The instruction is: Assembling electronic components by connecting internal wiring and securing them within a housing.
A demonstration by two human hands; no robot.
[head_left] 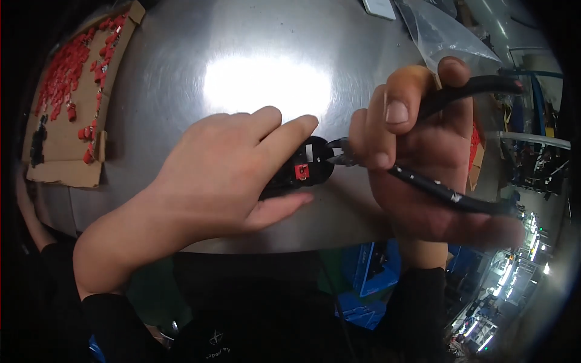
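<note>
Head view: at centre, the left hand pinches a black part bearing a red insert above the steel table. At three o'clock, the right hand is closed around black-handled pliers, whose tip meets the part. At ten o'clock, a cardboard tray holds red pieces; at one o'clock lies a plastic bag.

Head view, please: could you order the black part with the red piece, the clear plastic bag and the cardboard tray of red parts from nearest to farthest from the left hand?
1. Black part with the red piece: held in the left hand, centre.
2. Clear plastic bag: upper right on the metal table.
3. Cardboard tray of red parts: far left edge.
</note>
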